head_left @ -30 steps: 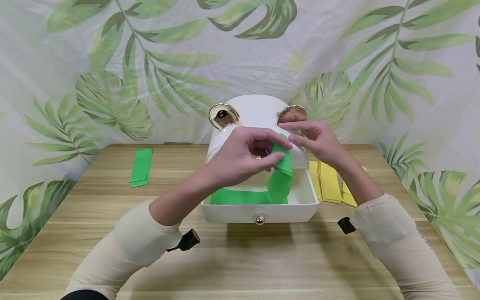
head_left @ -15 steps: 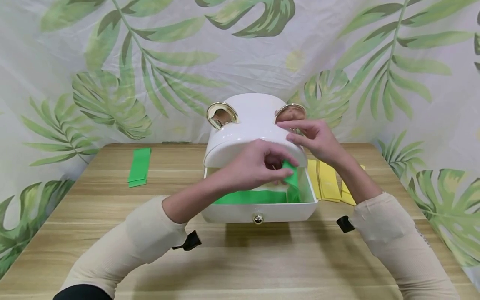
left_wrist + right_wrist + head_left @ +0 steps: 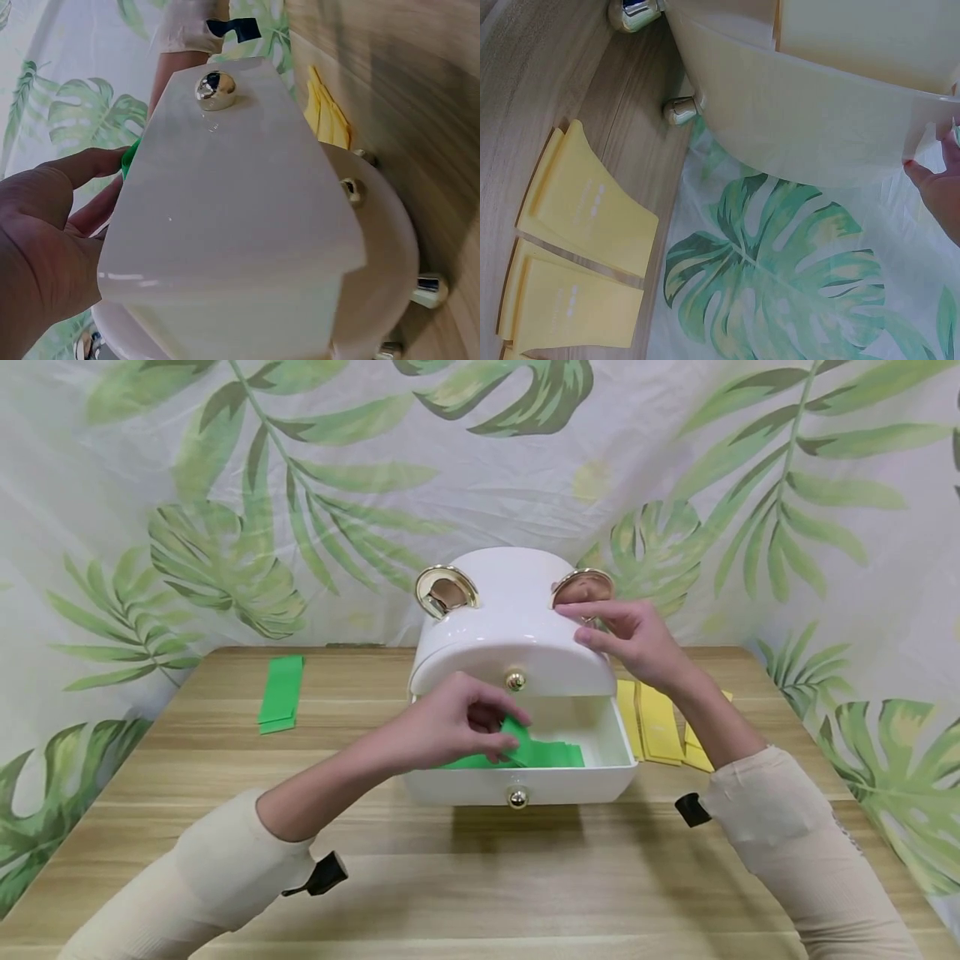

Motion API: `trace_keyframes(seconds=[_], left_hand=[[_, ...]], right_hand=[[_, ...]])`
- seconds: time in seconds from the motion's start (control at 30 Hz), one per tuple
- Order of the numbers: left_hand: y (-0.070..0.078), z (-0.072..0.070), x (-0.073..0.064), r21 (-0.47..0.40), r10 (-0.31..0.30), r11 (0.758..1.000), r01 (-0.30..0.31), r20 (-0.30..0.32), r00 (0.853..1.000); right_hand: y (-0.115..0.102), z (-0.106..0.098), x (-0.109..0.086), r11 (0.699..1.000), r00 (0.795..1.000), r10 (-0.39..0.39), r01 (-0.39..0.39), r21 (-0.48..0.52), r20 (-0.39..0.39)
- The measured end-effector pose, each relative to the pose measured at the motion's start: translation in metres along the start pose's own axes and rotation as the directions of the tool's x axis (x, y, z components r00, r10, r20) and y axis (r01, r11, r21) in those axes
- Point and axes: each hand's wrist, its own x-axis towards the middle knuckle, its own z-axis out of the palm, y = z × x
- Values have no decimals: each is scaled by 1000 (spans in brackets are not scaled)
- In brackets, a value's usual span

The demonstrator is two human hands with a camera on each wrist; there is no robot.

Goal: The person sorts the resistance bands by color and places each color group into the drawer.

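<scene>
A white box (image 3: 517,568) with gold ears has its lower drawer (image 3: 577,785) pulled out. Flat green packets (image 3: 555,755) lie inside the drawer, along its front wall. Over the drawer, my left hand (image 3: 450,722) pinches a green packet (image 3: 514,732) between thumb and fingers. In the left wrist view the drawer front hides most of that packet, and only a green edge (image 3: 129,157) shows by the fingers. My right hand (image 3: 633,639) rests on the box beside its right ear (image 3: 583,587), fingers extended; its thumb (image 3: 919,171) touches the box's side.
Several yellow packets (image 3: 660,722) lie on the table (image 3: 360,893) right of the box. Two overlapping green packets (image 3: 282,692) lie at the left. A leaf-patterned cloth (image 3: 360,510) hangs behind the table. The upper drawer's gold knob (image 3: 515,681) sits above the opening.
My left hand has lowered from above the drawer, bringing a green packet into its right side, then shifted left. Green packets now show at the drawer's right front. The right hand stays put.
</scene>
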Motion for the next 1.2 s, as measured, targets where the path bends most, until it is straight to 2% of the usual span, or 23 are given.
trace_keyframes(seconds=[0.13,0.3,0.5,0.57,0.73,0.8,0.9,1.03,1.13,1.2], left_hand=[[-10,-6,-6,5,-23,1000,23,-8,1000],[-14,-12,-12,124,-24,992,27,-19,1000],[-11,-15,-17,274,-26,961,24,5,1000],[-9,-17,-18,327,-32,945,29,4,999],[0,-21,-25,441,-34,896,42,-26,999],[4,-24,-28,449,-21,893,36,-38,999],[9,-36,-34,414,-2,910,20,-44,999],[6,-61,-44,339,1,940,26,-82,997],[-5,-84,-51,322,-26,944,71,-143,989],[-17,-101,-55,325,-72,936,134,-195,978]], right_hand=[[0,0,-1,1000,1000,4,-4,-4,-7],[1,-2,-3,1000,1000,17,-17,-3,-15],[2,-2,-4,1000,1000,14,-14,4,-17],[2,-3,-5,1000,1000,15,-15,3,-18],[2,-3,-5,1000,1000,17,-17,-11,-23],[2,-4,-5,1000,1000,17,-18,-12,-26],[2,-4,-5,1000,999,19,-20,-9,-28],[2,-5,-5,1000,999,17,-17,-7,-28],[2,-5,-5,1000,999,18,-18,-5,-30],[3,-6,-5,1000,999,19,-19,-4,-31]])
